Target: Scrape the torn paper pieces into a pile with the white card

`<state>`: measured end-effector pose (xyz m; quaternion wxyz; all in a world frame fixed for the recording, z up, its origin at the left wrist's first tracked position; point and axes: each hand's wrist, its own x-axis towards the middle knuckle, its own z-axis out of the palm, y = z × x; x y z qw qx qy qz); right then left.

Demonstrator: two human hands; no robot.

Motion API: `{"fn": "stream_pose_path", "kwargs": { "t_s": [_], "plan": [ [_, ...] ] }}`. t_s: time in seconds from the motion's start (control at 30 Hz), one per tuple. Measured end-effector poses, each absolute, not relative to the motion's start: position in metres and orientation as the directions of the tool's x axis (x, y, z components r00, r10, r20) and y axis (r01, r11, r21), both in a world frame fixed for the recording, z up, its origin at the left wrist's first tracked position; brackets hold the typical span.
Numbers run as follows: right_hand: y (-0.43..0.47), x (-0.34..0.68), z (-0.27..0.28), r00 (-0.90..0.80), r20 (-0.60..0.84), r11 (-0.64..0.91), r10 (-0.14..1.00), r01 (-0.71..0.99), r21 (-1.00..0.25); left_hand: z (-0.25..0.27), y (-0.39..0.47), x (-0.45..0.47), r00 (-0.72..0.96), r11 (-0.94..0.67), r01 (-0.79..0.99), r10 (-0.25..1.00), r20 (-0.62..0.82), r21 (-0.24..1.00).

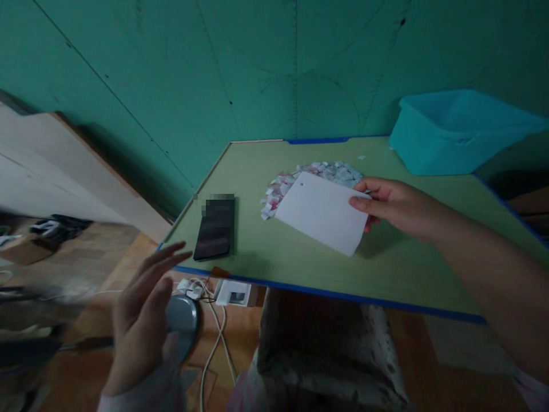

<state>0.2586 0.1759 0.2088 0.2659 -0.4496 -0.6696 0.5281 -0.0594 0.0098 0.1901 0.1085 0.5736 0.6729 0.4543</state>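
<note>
Between the thumb and fingers of my right hand is a white card, pinched by its right edge. The card has a small hole near its upper left corner and is tilted above the table. Behind it, and partly covered by it, lies a heap of small paper scraps, white with pinkish and greyish marks. My left hand is in the air off the table's front left edge, fingers stretched out and holding nothing. Its fingertips are close to a dark phone lying flat on the table.
The greenish table has blue edging and stands against a green wall. A turquoise bin sits at its back right. Below the front edge are a white box, white cables, a round grey object and a dark, stained container.
</note>
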Motion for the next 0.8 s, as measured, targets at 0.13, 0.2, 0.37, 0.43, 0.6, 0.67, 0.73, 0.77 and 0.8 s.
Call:
{"fn": "stream_pose_path", "kwargs": {
  "t_s": [0.13,0.2,0.37,0.43,0.6,0.67,0.73,0.77,0.8],
  "plan": [
    [0.183,0.262,0.205,-0.394,-0.065,0.055,0.917,0.286,-0.957,0.172,0.050,-0.077,-0.115,-0.102,0.905,0.875,0.470,0.413],
    [0.185,0.263,0.204,-0.376,-0.052,0.058,0.925,0.276,-0.960,0.162,0.060,-0.087,-0.073,-0.084,0.939,0.899,0.432,0.332],
    [0.187,0.264,0.207,-0.308,-0.016,0.084,0.951,0.307,-0.948,0.154,0.068,-0.098,-0.152,0.059,0.974,0.887,0.436,0.219],
    [0.187,0.264,0.209,-0.267,0.004,0.101,0.964,0.352,-0.931,0.153,0.064,-0.093,-0.285,0.161,0.945,0.832,0.477,0.284],
    [0.190,0.265,0.207,-0.130,0.067,0.118,0.989,0.429,-0.896,0.131,0.026,-0.062,-0.552,0.122,0.785,0.584,0.596,0.607],
    [0.193,0.266,0.202,-0.109,0.134,0.170,0.985,0.459,-0.872,0.114,0.004,-0.045,-0.588,0.046,0.723,0.565,0.579,0.690],
    [0.194,0.268,0.197,-0.103,0.211,0.234,0.972,0.503,-0.832,0.098,-0.016,-0.028,-0.574,0.046,0.716,0.607,0.550,0.697],
    [0.195,0.269,0.195,-0.101,0.247,0.262,0.964,0.529,-0.807,0.091,-0.024,-0.019,-0.574,0.065,0.699,0.645,0.504,0.712],
    [0.195,0.269,0.194,-0.100,0.280,0.287,0.955,0.555,-0.781,0.086,-0.030,-0.011,-0.578,0.090,0.628,0.719,0.386,0.773]
  ]
}}
